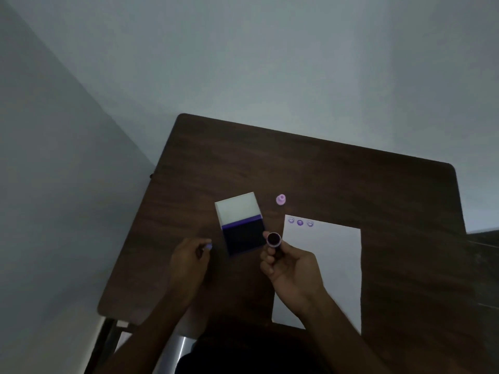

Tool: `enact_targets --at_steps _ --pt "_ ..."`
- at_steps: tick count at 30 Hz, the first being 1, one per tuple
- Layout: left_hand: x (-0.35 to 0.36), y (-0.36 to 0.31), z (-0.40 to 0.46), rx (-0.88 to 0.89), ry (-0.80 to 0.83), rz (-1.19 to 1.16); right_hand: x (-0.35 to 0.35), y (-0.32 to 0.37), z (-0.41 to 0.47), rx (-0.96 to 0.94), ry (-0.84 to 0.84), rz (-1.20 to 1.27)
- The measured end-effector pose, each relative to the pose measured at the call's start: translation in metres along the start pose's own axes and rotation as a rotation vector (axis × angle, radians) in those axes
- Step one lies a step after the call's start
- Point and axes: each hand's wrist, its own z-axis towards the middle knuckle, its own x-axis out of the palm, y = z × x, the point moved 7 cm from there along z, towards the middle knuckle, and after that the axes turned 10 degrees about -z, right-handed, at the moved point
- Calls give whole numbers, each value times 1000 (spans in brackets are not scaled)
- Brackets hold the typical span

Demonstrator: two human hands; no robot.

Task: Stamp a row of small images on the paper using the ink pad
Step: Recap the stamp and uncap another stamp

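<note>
On the dark wooden table, from largest to smallest:

Table (337,179): dark brown wood grain with rounded corners, standing in the corner of a pale room; dim light.

Paper (334,265): a white sheet lying flat on the right part of the table, its near left corner covered by the right forearm.

Ink pad (244,237): open, just left of the paper; the dark inked surface faces up in the near half, with a purple strip at the hinge.

Lid (237,209): the white cover of the ink pad, flipped back on the far side and joined to the pad at the purple strip.

Right hand (293,267): raised over the gap between ink pad and paper, fingers curled round a stamp.

Left hand (189,256): on the table left of the ink pad, fingers curled, pinching a small purple piece.

Stamp (274,239): round, with a purple rim and dark face turned up toward the camera, held just beside the ink pad's near right corner.

Stamped images (300,222): three small purple round marks in a row along the paper's far left edge; the middle one is darker.

Pink stamp (280,199): a small pale piece standing alone on the table beyond the paper, right of the lid.

Purple piece (208,247): only its tip shows at the left fingertips; what it is I cannot tell.
</note>
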Motion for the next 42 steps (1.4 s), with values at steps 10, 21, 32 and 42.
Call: enact_targets --at_steps 10,21,32,42 --pt "14 53 12 -134 102 86 18 -30 15 40 -64 -76" --pt "18 49 24 -77 113 88 22 -43 17 28 -115 -30" --pt "-23 -8 -7 -215 79 -584 31 -45 14 16 -98 -24" --pt "-20 -37 -24 -318 217 -874 44 -47 9 -5 -95 -118"
